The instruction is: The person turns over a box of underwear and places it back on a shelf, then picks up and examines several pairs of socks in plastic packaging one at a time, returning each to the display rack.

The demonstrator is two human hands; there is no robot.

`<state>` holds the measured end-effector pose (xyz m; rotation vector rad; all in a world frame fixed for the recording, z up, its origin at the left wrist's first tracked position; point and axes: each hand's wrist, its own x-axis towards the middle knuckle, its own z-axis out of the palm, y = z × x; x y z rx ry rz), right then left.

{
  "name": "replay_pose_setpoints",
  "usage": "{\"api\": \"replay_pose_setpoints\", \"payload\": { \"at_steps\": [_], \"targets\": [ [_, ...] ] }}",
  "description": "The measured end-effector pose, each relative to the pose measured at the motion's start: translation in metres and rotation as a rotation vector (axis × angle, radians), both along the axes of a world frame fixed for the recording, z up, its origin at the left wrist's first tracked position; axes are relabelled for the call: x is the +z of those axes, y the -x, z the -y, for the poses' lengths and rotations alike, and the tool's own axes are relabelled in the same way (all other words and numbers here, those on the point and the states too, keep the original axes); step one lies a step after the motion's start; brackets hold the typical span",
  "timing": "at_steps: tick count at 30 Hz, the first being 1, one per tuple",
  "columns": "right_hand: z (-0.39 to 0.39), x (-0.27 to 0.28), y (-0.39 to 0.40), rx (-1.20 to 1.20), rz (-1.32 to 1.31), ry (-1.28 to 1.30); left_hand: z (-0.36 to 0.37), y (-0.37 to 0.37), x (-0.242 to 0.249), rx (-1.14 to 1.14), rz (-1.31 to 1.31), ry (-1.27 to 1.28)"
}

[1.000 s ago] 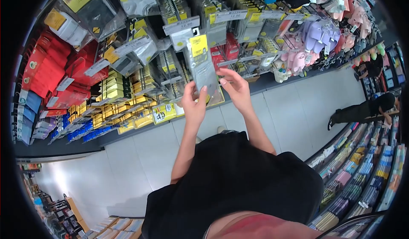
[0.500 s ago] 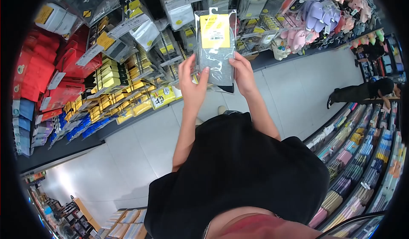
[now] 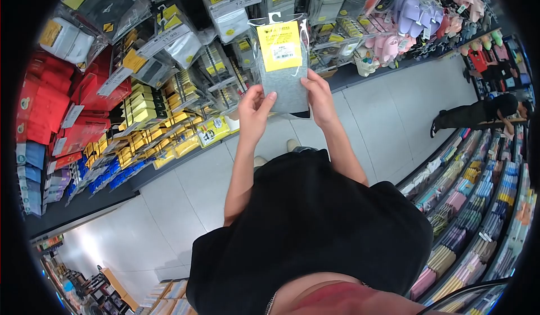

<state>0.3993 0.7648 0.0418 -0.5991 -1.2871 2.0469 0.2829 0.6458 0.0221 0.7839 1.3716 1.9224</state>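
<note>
Between both hands is a clear plastic pack of grey socks (image 3: 285, 87), held upright in front of the rack. A yellow label (image 3: 279, 45) with a barcode covers its upper part, and a white hanging hook (image 3: 274, 17) sticks out at the top. My left hand (image 3: 254, 111) grips the pack's lower left edge, thumb on the front. My right hand (image 3: 320, 98) pinches the lower right edge, thumb also on the front. The fingertips behind the pack are hidden. A dark strip shows at its lower right corner.
Hanging sock packs (image 3: 233, 23) with price tags fill the rack ahead. Red packs (image 3: 48, 84) hang at left, purple slippers (image 3: 417, 17) at right. Packed shelves (image 3: 467, 202) curve along the lower right. Another person (image 3: 478, 117) bends by the far shelves. Grey floor tiles (image 3: 388, 110) lie below.
The pack has tilted slightly, its top shifting left and its glare shrinking, so the grey fabric shows more plainly. Both hands keep their hold. The view has shifted a little.
</note>
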Motion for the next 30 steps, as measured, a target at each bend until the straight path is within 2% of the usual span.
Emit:
{"api": "replay_pose_setpoints", "payload": {
  "at_steps": [2, 4, 6, 7, 10, 11, 12, 14, 18, 22, 25, 26, 28, 30],
  "targets": [
    [-0.001, -0.005, 0.001, -0.009, 0.059, -0.024, -0.001, 0.0, 0.0, 0.041, -0.01, -0.021],
    [0.004, -0.001, 0.008, -0.155, 0.048, -0.267, -0.001, 0.001, -0.002, 0.074, -0.037, -0.008],
    [0.005, -0.003, 0.008, -0.173, 0.114, -0.337, 0.0, 0.001, -0.004, 0.113, -0.061, 0.008],
    [0.005, -0.004, 0.009, -0.193, 0.18, -0.407, 0.0, -0.001, -0.005, 0.181, -0.173, 0.029],
    [0.012, -0.001, 0.015, -0.042, 0.024, -0.43, -0.004, -0.007, 0.001, 0.31, -0.407, 0.042],
    [0.018, 0.003, 0.016, 0.017, -0.027, -0.309, -0.004, -0.01, 0.004, 0.358, -0.526, 0.034],
    [0.022, 0.002, 0.021, 0.032, -0.033, -0.305, -0.004, -0.012, 0.007, 0.372, -0.531, 0.042],
    [0.027, -0.001, 0.028, 0.001, -0.06, -0.29, -0.003, -0.015, 0.012, 0.429, -0.89, 0.138],
    [0.011, -0.025, 0.037, 0.0, -0.045, -0.157, -0.002, -0.01, 0.008, 0.364, -1.006, 0.161],
    [-0.005, -0.036, 0.042, 0.02, 0.023, -0.122, -0.003, 0.002, -0.012, 0.404, -0.9, 0.233],
    [-0.014, -0.041, 0.048, 0.04, 0.037, -0.114, -0.009, 0.017, -0.033, 0.332, -0.541, 0.237],
    [-0.019, -0.041, 0.052, 0.075, 0.055, -0.109, -0.012, 0.023, -0.041, 0.339, -0.55, 0.232],
    [-0.024, -0.04, 0.063, 0.078, 0.032, -0.139, -0.016, 0.029, -0.041, 0.218, -0.25, 0.203],
    [-0.035, -0.042, 0.079, 0.078, 0.008, -0.169, -0.023, 0.04, -0.038, 0.235, -0.295, 0.21]
  ]
}}
